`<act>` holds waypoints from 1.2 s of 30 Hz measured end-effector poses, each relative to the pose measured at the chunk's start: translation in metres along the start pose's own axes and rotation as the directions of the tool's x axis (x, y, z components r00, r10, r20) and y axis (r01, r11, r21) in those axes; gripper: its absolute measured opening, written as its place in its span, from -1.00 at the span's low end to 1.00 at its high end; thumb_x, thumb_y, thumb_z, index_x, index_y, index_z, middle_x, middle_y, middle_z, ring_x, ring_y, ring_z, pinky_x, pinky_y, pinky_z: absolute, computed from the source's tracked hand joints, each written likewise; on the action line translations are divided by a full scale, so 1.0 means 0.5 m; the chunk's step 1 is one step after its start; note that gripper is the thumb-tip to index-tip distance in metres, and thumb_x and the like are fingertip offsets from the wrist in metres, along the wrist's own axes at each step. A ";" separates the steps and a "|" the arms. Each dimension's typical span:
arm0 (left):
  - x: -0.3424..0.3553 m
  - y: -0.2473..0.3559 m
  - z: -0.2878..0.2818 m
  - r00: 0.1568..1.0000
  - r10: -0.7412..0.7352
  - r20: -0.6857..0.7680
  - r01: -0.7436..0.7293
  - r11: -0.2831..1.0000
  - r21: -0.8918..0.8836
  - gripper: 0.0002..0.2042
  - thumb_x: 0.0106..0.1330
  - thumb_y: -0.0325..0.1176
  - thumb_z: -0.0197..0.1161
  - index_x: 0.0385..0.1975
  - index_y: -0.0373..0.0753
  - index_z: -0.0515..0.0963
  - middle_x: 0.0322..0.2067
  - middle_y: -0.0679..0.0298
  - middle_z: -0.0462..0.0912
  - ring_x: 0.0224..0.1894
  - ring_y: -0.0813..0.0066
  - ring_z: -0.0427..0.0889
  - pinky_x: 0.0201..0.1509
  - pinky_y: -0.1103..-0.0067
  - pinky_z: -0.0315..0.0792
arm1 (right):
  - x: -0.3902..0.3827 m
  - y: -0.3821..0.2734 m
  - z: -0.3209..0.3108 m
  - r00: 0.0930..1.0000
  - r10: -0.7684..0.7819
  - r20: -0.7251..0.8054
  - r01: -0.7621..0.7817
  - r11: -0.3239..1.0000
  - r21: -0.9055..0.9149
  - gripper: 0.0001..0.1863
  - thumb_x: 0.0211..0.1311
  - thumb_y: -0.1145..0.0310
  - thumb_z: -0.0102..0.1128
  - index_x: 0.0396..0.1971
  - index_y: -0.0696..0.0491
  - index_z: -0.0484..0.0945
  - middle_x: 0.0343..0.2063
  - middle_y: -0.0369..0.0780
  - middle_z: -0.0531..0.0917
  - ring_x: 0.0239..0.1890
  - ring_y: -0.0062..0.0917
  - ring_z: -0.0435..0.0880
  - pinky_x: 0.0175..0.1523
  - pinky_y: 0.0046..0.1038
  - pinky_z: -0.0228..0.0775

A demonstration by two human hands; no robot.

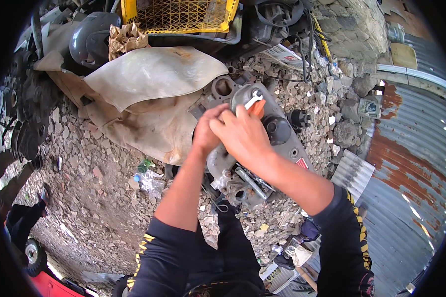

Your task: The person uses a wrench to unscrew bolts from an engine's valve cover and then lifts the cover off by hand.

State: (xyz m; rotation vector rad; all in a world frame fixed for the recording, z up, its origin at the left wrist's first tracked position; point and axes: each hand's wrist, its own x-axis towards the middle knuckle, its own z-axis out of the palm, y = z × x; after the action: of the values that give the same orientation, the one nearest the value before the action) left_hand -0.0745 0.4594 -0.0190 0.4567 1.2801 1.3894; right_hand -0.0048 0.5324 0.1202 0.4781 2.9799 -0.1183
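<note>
Black sleeves with yellow trim fill the lower frame — both forearms reach up to frame centre. The right hand [243, 136] is clenched around an orange-handled wrench [254, 102], its silver open end above the fist. The left hand [206, 132] presses beside it on a grey engine part [282, 141] — lying on gravel [99, 198].

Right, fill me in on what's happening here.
A person bends over a grey engine part lying on gravel. The right hand grips an orange-handled wrench whose open end sits on the part's top. The left hand is pressed in beside it, against the part. A tan tarp and a yellow crate lie behind.
</note>
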 end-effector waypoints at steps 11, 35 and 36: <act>0.112 0.184 0.025 0.972 0.041 0.233 -0.145 0.880 0.453 -0.65 0.45 -0.33 0.07 0.19 -0.27 0.43 -0.05 0.22 0.59 0.01 0.55 0.50 0.12 0.58 0.38 | -0.052 0.074 -0.071 0.997 0.031 -0.069 0.007 0.869 0.495 -0.89 -0.06 0.59 0.10 -0.48 0.08 0.45 -0.45 -0.13 0.56 -0.39 -0.13 0.59 -0.27 -0.16 0.39; 0.067 0.153 0.118 0.987 0.156 0.042 -0.148 0.771 0.620 -0.69 0.34 -0.33 0.16 0.07 -0.06 0.54 -0.19 0.23 0.59 -0.10 0.24 0.59 0.07 0.43 0.42 | -0.184 0.356 -0.005 0.699 0.426 0.575 -0.709 0.303 0.637 -0.54 0.24 0.23 0.31 0.10 0.10 0.53 -0.32 -0.33 0.64 -0.41 -0.71 0.49 -0.34 -0.61 0.34; 0.067 0.158 0.120 0.989 0.145 0.030 -0.132 0.772 0.622 -0.69 0.33 -0.32 0.16 0.07 -0.06 0.54 -0.19 0.24 0.59 -0.09 0.25 0.59 0.07 0.43 0.42 | -0.183 0.362 0.013 0.699 0.445 0.559 -0.704 0.293 0.647 -0.54 0.24 0.25 0.31 0.09 0.10 0.53 -0.32 -0.34 0.65 -0.43 -0.73 0.48 -0.36 -0.62 0.32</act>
State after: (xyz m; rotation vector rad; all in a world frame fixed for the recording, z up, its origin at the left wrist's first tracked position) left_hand -0.0697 0.5319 0.0562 1.0104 1.7511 1.0529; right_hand 0.1394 0.6752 0.1151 1.4739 2.0309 -1.4431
